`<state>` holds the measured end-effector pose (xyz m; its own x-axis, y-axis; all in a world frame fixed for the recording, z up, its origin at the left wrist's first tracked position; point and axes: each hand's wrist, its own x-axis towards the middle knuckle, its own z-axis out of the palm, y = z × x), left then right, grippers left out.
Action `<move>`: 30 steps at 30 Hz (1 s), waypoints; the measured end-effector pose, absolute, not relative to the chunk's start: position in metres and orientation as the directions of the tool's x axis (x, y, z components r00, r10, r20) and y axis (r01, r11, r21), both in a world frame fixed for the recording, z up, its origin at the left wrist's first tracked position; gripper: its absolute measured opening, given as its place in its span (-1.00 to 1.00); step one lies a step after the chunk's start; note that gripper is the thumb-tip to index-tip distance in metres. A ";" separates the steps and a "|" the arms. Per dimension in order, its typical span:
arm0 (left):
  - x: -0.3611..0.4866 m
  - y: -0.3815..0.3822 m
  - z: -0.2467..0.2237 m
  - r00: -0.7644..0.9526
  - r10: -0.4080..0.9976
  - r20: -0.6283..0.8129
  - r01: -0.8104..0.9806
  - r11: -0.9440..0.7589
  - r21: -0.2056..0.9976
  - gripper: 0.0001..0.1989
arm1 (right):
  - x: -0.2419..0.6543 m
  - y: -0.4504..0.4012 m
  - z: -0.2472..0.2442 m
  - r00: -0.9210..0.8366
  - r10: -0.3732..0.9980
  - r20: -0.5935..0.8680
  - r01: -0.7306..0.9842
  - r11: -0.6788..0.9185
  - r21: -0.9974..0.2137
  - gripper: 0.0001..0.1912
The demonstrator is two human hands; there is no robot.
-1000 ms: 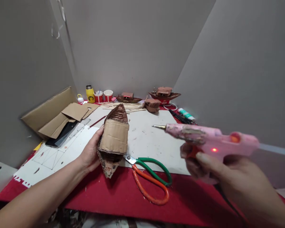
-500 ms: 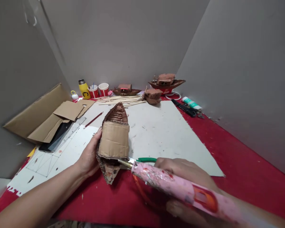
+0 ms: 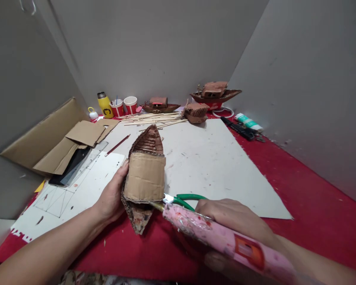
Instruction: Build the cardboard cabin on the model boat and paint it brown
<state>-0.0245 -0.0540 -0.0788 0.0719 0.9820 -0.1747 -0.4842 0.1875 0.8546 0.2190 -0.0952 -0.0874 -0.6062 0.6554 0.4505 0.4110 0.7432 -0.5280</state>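
Grey wall (image 3: 154,43) stands at twelve o'clock. Left hand (image 3: 114,194) grips the boat (image 3: 146,180), right hand (image 3: 234,221) the glue gun (image 3: 207,235). Best keep steady, tip (image 3: 158,206) at the roof (image 3: 148,170)'s six o'clock.

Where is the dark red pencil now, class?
In the head view, the pencil lies left of centre on the white paper, between the cardboard pieces and the held model boat.

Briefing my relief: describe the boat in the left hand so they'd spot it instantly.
On the red tabletop lies a white sheet. Near its front edge, the left hand holds the boat. Its plain tan roof sets it apart from the brown-roofed boats behind.
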 end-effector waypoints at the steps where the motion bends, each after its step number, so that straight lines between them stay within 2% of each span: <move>1: -0.024 -0.054 -0.079 0.063 0.983 -0.174 -0.489 0.182 0.853 -0.63 | 0.220 -0.095 -0.083 -0.635 0.630 0.447 0.369 0.756 -0.541 -0.52; 3: -0.024 -0.054 -0.079 0.052 0.983 -0.173 -0.494 0.176 0.851 -0.65 | 0.221 -0.092 -0.079 -0.663 0.601 0.446 0.300 0.760 -0.577 -0.57; 7: -0.024 -0.055 -0.079 0.046 0.986 -0.163 -0.486 0.164 0.859 -0.61 | 0.222 -0.089 -0.083 -0.661 0.586 0.468 0.306 0.781 -0.545 -0.63; 16: -0.027 -0.054 -0.078 0.068 0.986 -0.155 -0.500 0.168 0.849 -0.61 | 0.221 -0.091 -0.083 -0.661 0.596 0.457 0.330 0.777 -0.536 -0.59; 24: -0.030 -0.053 -0.079 0.070 0.975 -0.212 -0.527 0.217 0.822 -0.64 | 0.217 -0.090 -0.086 -0.633 0.556 0.539 0.357 0.827 -0.435 -0.65; 30: -0.027 -0.055 -0.080 0.071 0.978 -0.194 -0.506 0.203 0.838 -0.71 | 0.219 -0.090 -0.085 -0.652 0.559 0.512 0.343 0.820 -0.458 -0.61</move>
